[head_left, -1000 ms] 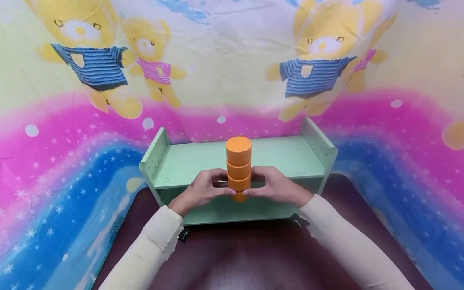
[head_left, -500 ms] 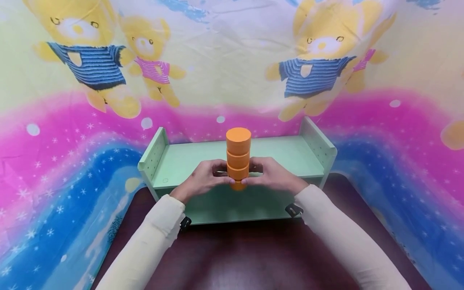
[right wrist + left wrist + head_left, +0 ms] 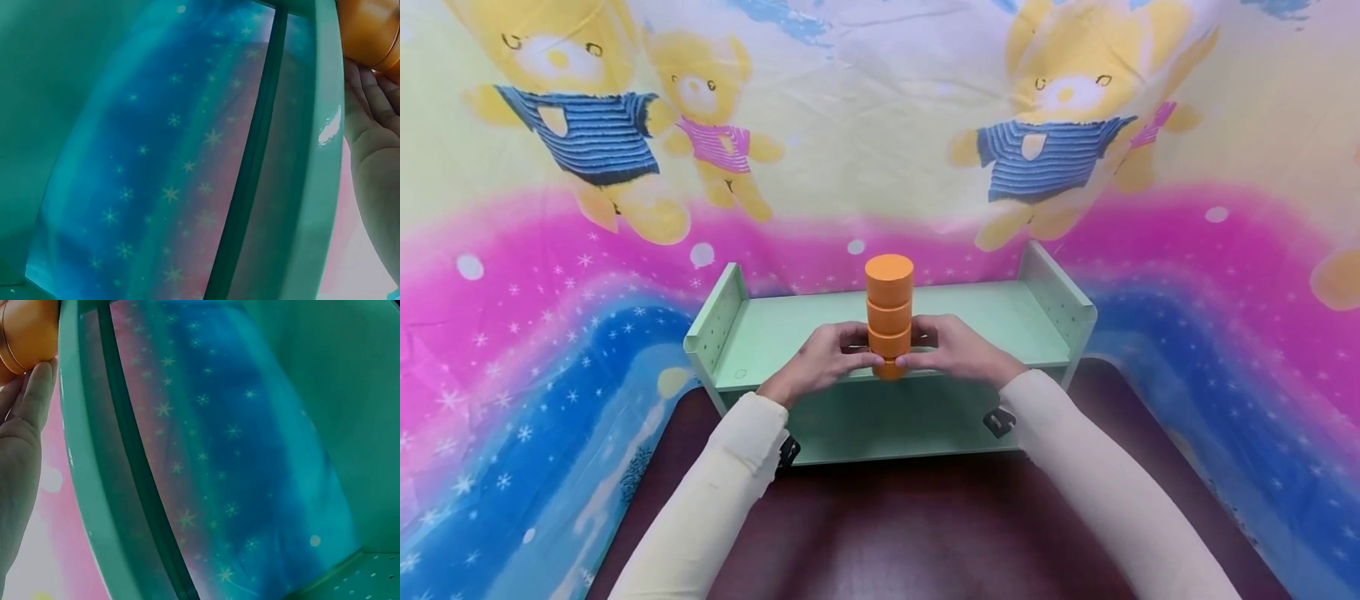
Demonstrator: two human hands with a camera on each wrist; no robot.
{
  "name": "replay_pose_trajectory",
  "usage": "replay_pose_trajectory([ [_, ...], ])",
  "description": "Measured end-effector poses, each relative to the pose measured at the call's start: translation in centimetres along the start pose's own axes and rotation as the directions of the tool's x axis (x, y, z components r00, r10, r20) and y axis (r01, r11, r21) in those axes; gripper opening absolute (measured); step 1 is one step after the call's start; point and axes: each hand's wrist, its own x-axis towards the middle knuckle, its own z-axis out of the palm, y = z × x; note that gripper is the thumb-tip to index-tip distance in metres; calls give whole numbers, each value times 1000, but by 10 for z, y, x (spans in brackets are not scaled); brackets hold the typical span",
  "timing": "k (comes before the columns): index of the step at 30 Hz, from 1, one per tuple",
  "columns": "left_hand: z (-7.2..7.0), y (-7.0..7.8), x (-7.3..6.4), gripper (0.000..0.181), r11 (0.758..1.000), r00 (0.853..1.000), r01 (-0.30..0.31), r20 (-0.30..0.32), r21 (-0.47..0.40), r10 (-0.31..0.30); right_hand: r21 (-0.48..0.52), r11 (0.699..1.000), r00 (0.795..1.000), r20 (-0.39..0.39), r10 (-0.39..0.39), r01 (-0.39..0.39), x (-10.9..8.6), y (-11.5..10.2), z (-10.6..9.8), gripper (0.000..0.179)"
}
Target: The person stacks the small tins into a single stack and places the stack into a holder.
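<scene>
An upright stack of several round orange pieces (image 3: 889, 292), flat on top and slightly tapering piece by piece, is held up at the middle of the head view. My left hand (image 3: 820, 362) grips its lower part from the left, thumb in front. From the right, my right hand (image 3: 958, 350) grips the same part, the two thumbs almost meeting. Behind the stack is the upper board of a pale green two-level shelf (image 3: 805, 325); whether the base touches it, I cannot tell. Both wrist views show only part of the orange stack (image 3: 31, 331) at the edge.
The shelf has raised side panels (image 3: 1056, 292) at both ends and a lower level (image 3: 902, 425) under the hands. It stands on a dark reddish-brown table (image 3: 887, 533). A cloth printed with bears (image 3: 880, 150) hangs behind and at both sides.
Both hands have raised the orange stack and moved it forward, toward the shelf's upper board. The grip looks the same throughout.
</scene>
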Motion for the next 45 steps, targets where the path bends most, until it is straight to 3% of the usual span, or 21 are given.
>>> replay_pose_trajectory([
  [13,-5,0,12,46,999,1000,24,18,33,-25,-29,998,998,-10,56,-56,13,6,-6,58],
  [26,-8,-1,24,49,994,995,93,30,49,-94,-30,996,996,-20,83,-84,21,10,-12,59],
  [45,-10,-1,33,50,994,995,87,42,61,-90,-64,992,994,-36,105,-107,31,10,-16,59],
])
